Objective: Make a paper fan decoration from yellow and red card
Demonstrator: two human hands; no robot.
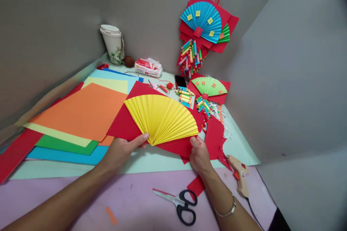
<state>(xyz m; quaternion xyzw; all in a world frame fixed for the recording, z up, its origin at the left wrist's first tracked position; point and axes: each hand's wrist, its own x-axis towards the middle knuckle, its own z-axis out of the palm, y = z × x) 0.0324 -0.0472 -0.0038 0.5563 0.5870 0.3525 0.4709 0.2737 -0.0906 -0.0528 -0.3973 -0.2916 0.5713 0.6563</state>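
Note:
A yellow pleated paper fan lies spread on a red sheet of card, held up above the table between both hands. My left hand grips the card's lower left edge, its thumb resting near the fan's base and its fingers mostly behind the card. At the lower right, my right hand pinches the red card by the fan's right corner. Below them, black-handled scissors rest on the table, next to a red paper scrap.
Coloured paper sheets are stacked at left. A lidded cup, a tissue pack and a phone stand or lie behind. A fan decoration hangs at the back; a green fan lies below it. A glue gun sits right.

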